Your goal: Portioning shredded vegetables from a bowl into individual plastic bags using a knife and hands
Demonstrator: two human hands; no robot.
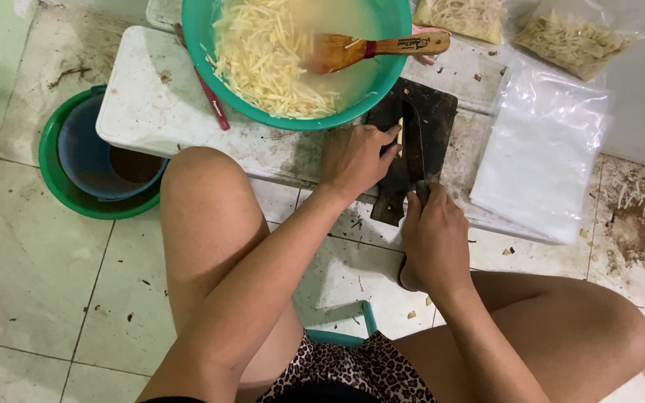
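The right hand (434, 242) was closed around the handle of a knife (414, 149), its blade lying ahead of the knuckles on a dark cutting board (434, 112). Just beside it, the left hand (356, 158) pressed curled fingers onto a pale strip of food (399, 134) against the blade. Beyond both hands sat a green bowl (210, 45) of shredded strips with a wooden spoon (367, 51)

A green bowl (210, 45) holds pale yellow strips (270, 60), beside a dark board (431, 112), above leopard-print shorts (352, 373).
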